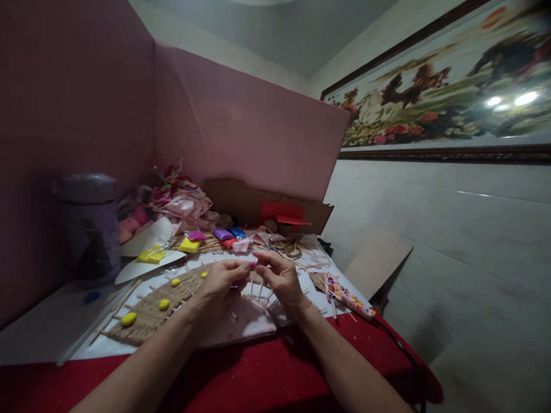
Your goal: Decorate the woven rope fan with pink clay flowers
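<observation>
My left hand (221,283) pinches a small lump of bright pink modelling clay (253,265) between thumb and fingertips. My right hand (281,280) meets it from the other side, its thumb and forefinger closed at the same lump. Below both hands lies a white sheet or pad (243,328) with pale sticks on it, partly hidden by my fingers. To the left rests a woven fan-shaped piece (148,322) with sticks poking out around its edge. Several yellow clay lumps sit on it, the nearest yellow lump (128,319) being the largest.
Packets of coloured clay, among them a yellow packet (189,244) and a purple packet (222,234), lie behind my hands. A lidded purple bottle (90,237) stands left. At right, a floral-patterned glue gun (348,297) trails a black cord over the red cloth (263,381).
</observation>
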Motion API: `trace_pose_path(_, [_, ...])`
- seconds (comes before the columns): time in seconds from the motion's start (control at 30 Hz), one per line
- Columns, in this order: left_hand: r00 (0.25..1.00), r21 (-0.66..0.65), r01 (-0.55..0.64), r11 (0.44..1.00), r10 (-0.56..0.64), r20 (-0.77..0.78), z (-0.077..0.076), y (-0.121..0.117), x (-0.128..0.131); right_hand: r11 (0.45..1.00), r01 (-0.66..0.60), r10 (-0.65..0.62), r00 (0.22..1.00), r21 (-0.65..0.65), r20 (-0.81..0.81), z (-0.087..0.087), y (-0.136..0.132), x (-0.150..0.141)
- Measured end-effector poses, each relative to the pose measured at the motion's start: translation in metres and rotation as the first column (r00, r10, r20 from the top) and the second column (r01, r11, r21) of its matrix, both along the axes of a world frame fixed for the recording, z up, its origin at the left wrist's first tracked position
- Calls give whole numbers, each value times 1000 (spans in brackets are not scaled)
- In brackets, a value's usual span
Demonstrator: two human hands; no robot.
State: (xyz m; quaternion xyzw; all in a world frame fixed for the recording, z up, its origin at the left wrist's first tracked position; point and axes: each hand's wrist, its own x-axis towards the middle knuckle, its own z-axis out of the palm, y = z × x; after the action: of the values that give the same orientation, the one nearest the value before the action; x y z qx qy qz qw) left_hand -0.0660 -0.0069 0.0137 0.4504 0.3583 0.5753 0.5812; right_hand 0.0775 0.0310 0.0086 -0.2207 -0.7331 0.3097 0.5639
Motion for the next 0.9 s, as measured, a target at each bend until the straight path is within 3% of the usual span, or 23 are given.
trace_pose_path(0.13, [998, -3, -27, 1000, 27, -49, -2, 0, 1, 999, 35, -35, 999, 8, 35, -1, 0, 1])
trace_pose_path(0.37, [994, -38, -60, 997, 56, -98, -1, 0, 0, 968, 162, -180, 981, 193, 78, 2, -8, 0])
trace_pose_path(0.47, [984, -19, -85, 996, 80, -160, 3, -4, 1, 983, 89, -105, 990, 160, 97, 1, -7, 0])
trace_pose_path(0.63, [997, 2, -52, 999, 52, -55, 3, -3, 2, 997, 79, -79, 997, 2, 5, -1, -1, 2])
trace_pose_path(0.9, [998, 35, -16, 999, 18, -62, -1, -1, 3, 985, 132, -142, 986, 109, 83, 3, -7, 1])
